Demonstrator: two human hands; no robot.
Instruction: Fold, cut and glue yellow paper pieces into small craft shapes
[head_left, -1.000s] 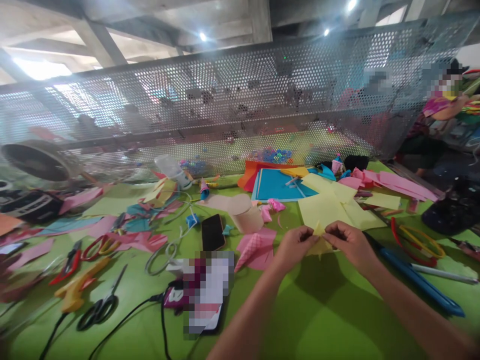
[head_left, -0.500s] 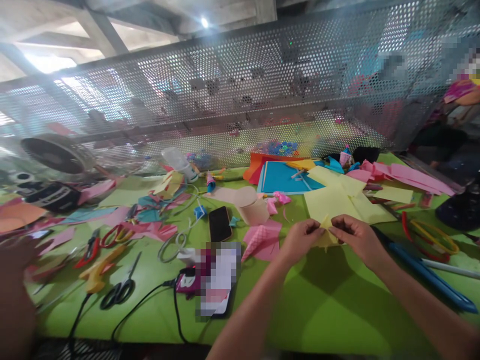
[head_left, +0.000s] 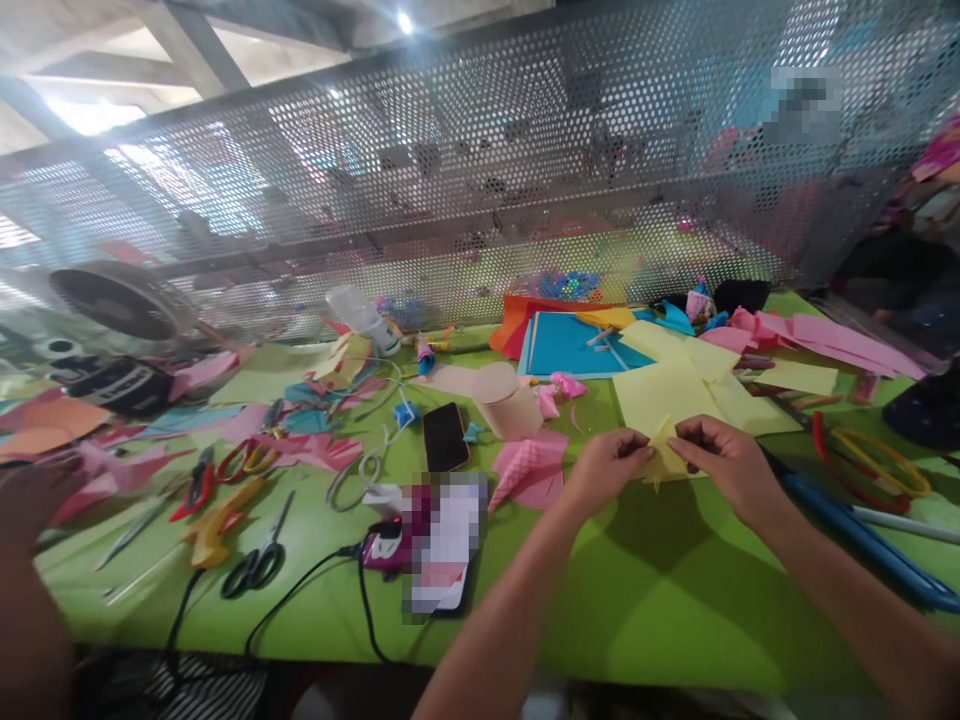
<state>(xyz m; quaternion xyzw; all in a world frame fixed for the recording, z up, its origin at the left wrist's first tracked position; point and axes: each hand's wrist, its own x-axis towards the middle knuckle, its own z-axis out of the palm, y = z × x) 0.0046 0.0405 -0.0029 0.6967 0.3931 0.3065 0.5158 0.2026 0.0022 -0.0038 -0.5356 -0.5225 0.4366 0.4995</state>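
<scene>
Both my hands pinch a small folded yellow paper piece [head_left: 664, 455] just above the green table [head_left: 660, 610]. My left hand [head_left: 606, 468] grips its left edge with closed fingers. My right hand [head_left: 726, 465] grips its right edge, fingers curled. Loose yellow sheets [head_left: 675, 385] lie flat just beyond my hands. A folded pink paper cone [head_left: 525, 472] lies to the left of my left hand.
A black phone [head_left: 445, 436], a second phone on a cable [head_left: 439, 545], black scissors [head_left: 259, 565], red scissors [head_left: 196, 485], blue paper [head_left: 570, 345] and pink strips [head_left: 825, 340] are scattered about. A blue tool [head_left: 862, 530] lies at right. A perforated metal screen [head_left: 480, 190] backs the table. Another person's arm [head_left: 30, 600] shows at left.
The camera has tilted down and shifted, showing the table's near edge. My hands keep working the yellow piece with small finger movements. Someone's arm has come into view at the left.
</scene>
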